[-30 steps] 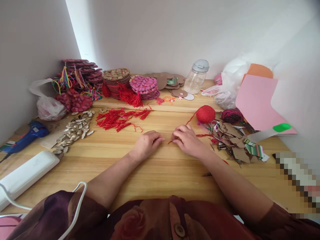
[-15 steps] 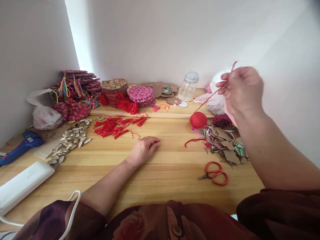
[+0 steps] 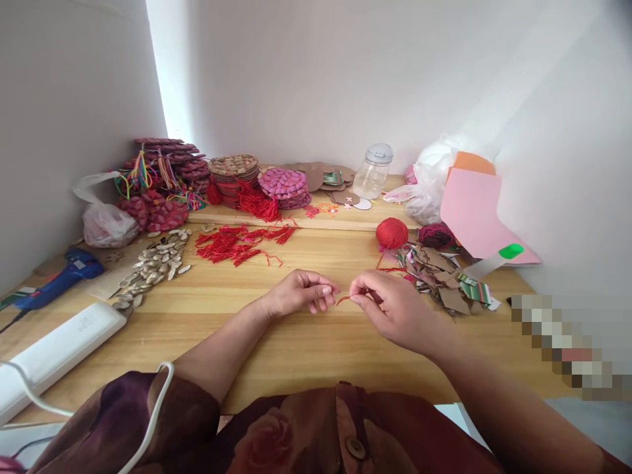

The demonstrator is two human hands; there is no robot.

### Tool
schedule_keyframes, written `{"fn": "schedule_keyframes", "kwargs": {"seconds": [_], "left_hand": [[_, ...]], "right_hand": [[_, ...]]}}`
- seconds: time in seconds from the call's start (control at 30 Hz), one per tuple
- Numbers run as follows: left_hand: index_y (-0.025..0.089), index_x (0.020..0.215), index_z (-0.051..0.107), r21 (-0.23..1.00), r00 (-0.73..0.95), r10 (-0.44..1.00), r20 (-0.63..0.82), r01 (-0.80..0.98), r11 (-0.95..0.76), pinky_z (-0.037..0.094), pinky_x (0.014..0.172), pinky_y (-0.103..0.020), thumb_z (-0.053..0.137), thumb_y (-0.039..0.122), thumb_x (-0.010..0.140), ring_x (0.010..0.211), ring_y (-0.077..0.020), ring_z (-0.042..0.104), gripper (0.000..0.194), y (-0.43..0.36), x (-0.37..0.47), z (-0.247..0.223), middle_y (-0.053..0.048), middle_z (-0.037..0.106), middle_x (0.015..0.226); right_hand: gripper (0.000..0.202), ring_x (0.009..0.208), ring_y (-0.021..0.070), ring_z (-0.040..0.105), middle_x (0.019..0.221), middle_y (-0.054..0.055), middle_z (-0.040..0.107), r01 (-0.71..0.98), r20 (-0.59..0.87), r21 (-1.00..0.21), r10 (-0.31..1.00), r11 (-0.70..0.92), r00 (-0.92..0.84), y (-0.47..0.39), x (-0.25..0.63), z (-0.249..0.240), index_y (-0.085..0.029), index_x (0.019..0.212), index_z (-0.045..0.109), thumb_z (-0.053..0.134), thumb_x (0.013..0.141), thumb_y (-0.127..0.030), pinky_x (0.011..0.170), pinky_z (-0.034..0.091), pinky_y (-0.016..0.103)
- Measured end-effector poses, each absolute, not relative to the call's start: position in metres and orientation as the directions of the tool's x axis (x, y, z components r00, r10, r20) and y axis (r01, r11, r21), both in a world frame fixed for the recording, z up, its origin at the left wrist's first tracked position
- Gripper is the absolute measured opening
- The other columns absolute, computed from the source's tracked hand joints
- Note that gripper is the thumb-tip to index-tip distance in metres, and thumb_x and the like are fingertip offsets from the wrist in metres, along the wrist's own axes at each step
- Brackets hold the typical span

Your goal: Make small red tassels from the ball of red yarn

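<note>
My right hand [image 3: 388,303] is over the middle of the wooden table, thumb and forefinger pinched on a red yarn strand [image 3: 342,300]. A short end of it pokes out toward my left hand [image 3: 307,292]. That hand is a small gap away, its fingers loosely curved and apart, with nothing visible in them. Behind my right hand sits a red yarn ball [image 3: 392,233]. Several red tassels [image 3: 227,245] lie in a loose heap beyond my left hand. The orange-handled scissors are out of sight, in the area my right hand and forearm now cover.
Cardboard scraps [image 3: 444,276] are piled at the right, near pink paper [image 3: 471,210]. Along the back ledge stand stacked woven discs [image 3: 234,178] and a lidded jar [image 3: 372,172]. At the left are shells [image 3: 158,260], a blue glue gun [image 3: 64,276] and a white case [image 3: 64,352].
My right hand has come down from high at the right to the table's middle, bringing the yarn end close to my left hand. My left hand's fingers have loosened and spread.
</note>
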State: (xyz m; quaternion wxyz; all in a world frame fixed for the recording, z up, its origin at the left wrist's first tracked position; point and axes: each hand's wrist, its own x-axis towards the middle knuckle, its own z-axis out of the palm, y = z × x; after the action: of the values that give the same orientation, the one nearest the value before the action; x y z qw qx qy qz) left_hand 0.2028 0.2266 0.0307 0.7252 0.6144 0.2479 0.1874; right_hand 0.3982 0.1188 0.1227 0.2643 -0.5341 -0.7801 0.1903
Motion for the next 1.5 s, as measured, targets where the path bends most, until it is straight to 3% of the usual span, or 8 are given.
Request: {"fn": "schedule_keyframes", "kwargs": {"seconds": [0.13, 0.33, 0.57, 0.7, 0.97, 1.13, 1.23, 1.5], "left_hand": [[0.009, 0.077, 0.069, 0.986, 0.754, 0.644, -0.13, 0.027, 0.167, 0.046, 0.049, -0.02, 0.066, 0.055, 0.078, 0.055, -0.0104, 0.06, 0.046, 0.226, 0.203, 0.035, -0.007, 0.067, 0.066], [0.012, 0.105, 0.07, 0.961, 0.786, 0.597, -0.161, -0.014, 0.277, 0.054, 0.06, -0.023, 0.078, 0.047, 0.069, 0.069, -0.0131, 0.067, 0.05, 0.23, 0.201, 0.038, -0.009, 0.073, 0.088], [0.011, 0.094, 0.072, 0.913, 0.756, 0.584, -0.296, 0.043, 0.406, 0.056, 0.059, -0.024, 0.08, 0.055, 0.062, 0.068, -0.0155, 0.07, 0.055, 0.231, 0.201, 0.035, -0.01, 0.074, 0.084], [0.009, 0.085, 0.071, 0.892, 0.739, 0.585, -0.335, 0.047, 0.45, 0.055, 0.058, -0.024, 0.076, 0.057, 0.066, 0.062, -0.0149, 0.069, 0.052, 0.231, 0.2, 0.037, -0.01, 0.073, 0.075], [0.01, 0.085, 0.071, 0.858, 0.758, 0.519, -0.395, 0.102, 0.504, 0.052, 0.053, -0.021, 0.078, 0.052, 0.068, 0.061, -0.0129, 0.067, 0.046, 0.227, 0.198, 0.038, -0.009, 0.072, 0.076], [0.01, 0.08, 0.07, 0.902, 0.74, 0.56, -0.373, 0.148, 0.405, 0.048, 0.051, -0.017, 0.082, 0.038, 0.066, 0.058, -0.0092, 0.064, 0.033, 0.226, 0.199, 0.041, -0.005, 0.069, 0.071], [0.011, 0.079, 0.069, 0.915, 0.728, 0.575, -0.374, 0.187, 0.358, 0.046, 0.049, -0.017, 0.079, 0.038, 0.07, 0.057, -0.0089, 0.063, 0.031, 0.227, 0.199, 0.043, -0.004, 0.068, 0.068], [0.012, 0.08, 0.07, 0.919, 0.717, 0.584, -0.38, 0.22, 0.328, 0.042, 0.046, -0.016, 0.075, 0.044, 0.072, 0.056, -0.0096, 0.062, 0.034, 0.23, 0.198, 0.041, -0.005, 0.068, 0.068]], "right_hand": [[0.007, 0.072, 0.0128, 0.055, 0.083, 0.001, 0.063, 0.74, 0.186, -0.557, 0.925, 0.378, -0.332, 0.121, 0.393, 0.095, -0.018, 0.087, 0.057, 0.052, 0.089, -0.014, 0.067, 0.038, 0.026], [0.007, 0.064, 0.012, 0.052, 0.078, 0.0, 0.064, 0.779, 0.22, -0.539, 0.946, 0.321, -0.237, 0.131, 0.394, 0.092, -0.019, 0.085, 0.058, 0.053, 0.088, -0.017, 0.063, 0.036, 0.025], [0.007, 0.061, 0.0119, 0.052, 0.076, 0.0, 0.064, 0.791, 0.167, -0.545, 0.96, 0.278, -0.223, 0.145, 0.392, 0.087, -0.018, 0.084, 0.059, 0.054, 0.088, -0.017, 0.062, 0.035, 0.025], [0.007, 0.063, 0.0122, 0.052, 0.077, 0.001, 0.064, 0.796, 0.191, -0.517, 0.949, 0.314, -0.25, 0.148, 0.39, 0.087, -0.018, 0.084, 0.059, 0.054, 0.087, -0.016, 0.063, 0.036, 0.025], [0.007, 0.076, 0.0154, 0.055, 0.081, 0.003, 0.062, 0.747, 0.255, -0.491, 0.894, 0.449, -0.369, 0.156, 0.392, 0.08, -0.018, 0.084, 0.057, 0.052, 0.089, -0.015, 0.069, 0.039, 0.026], [0.006, 0.078, 0.0153, 0.058, 0.085, 0.004, 0.064, 0.702, 0.239, -0.557, 0.895, 0.444, -0.377, 0.16, 0.394, 0.073, -0.017, 0.09, 0.06, 0.054, 0.088, -0.015, 0.071, 0.041, 0.026], [0.01, 0.077, 0.015, 0.059, 0.089, 0.004, 0.067, 0.68, 0.228, -0.597, 0.903, 0.425, -0.364, 0.163, 0.396, 0.071, -0.018, 0.094, 0.065, 0.058, 0.086, -0.018, 0.07, 0.042, 0.027], [0.014, 0.063, 0.0123, 0.05, 0.072, 0.002, 0.063, 0.639, 0.127, -0.723, 0.96, 0.261, -0.249, 0.165, 0.401, 0.073, -0.017, 0.08, 0.07, 0.06, 0.085, -0.027, 0.059, 0.037, 0.026]]}}
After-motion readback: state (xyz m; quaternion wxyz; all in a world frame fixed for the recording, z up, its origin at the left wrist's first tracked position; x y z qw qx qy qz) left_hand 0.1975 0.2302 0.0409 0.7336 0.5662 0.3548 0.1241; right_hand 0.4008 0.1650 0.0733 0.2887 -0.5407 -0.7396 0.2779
